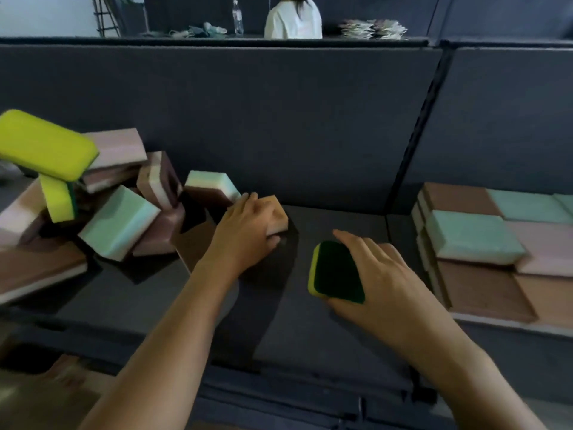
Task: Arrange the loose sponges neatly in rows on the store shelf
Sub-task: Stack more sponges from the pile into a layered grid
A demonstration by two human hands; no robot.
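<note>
Head view showed both hands busy over the shelf (310,330). The left hand (248,226) was curled over a peach sponge (279,212) at the right edge of the heap (121,218), fingers across its top and thumb at its near side. The right hand (384,274), further right of the heap, gripped a scourer (336,271) between thumb and spread fingers. The scourer was tilted, but whether its lower end touched the shelf could not be told. Far right of the heap, past a dark divider (409,156), lay the neat rows (474,240), flat and edge to edge.

The likeliest trouble, I judged, was the heap itself. The peach sponge sat close against a brown-and-mint block, and dragging it out sideways could shift its neighbours. A yellow sponge (46,144) perched tilted on the heap's top left and would probably slide off if anything beneath it moved. A hard squeeze could also deform the soft foam, so it might land crooked.

The loose sponges were two-layer blocks of pink, mint or peach foam on brown backing, jumbled at all angles. The scourer showed a dark green face with a yellow rim.
</note>
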